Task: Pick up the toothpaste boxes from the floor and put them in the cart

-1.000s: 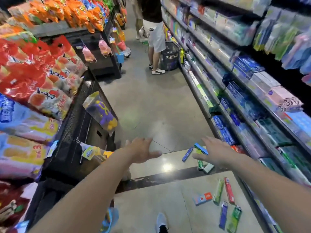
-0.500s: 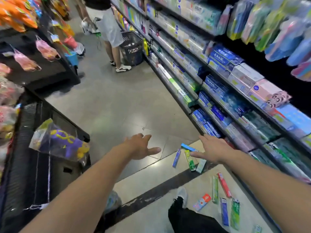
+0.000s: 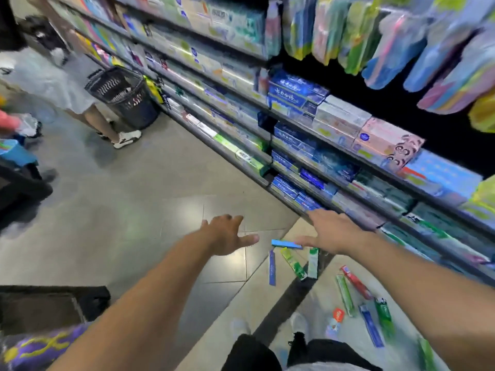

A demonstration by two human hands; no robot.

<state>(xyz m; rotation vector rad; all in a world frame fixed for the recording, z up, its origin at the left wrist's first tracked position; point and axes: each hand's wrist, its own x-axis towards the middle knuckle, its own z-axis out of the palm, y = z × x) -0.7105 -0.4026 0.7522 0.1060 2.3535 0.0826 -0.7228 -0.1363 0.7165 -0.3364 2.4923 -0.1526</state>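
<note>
Right hand (image 3: 330, 232) above — seemingly — toothpaste boxes (image 3: 293, 261)

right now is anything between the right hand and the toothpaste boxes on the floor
Nothing visible. The right hand is open above the near cluster of toothpaste boxes, which lie loose on bare floor. The blue box sits closest to its thumb.

Motion blur smears the shelf labels (image 3: 294, 103) at two o'clock. The right hand (image 3: 332, 231) covers part of a blue toothpaste box (image 3: 284, 243). Both forearms are cropped at the bottom edge.
</note>
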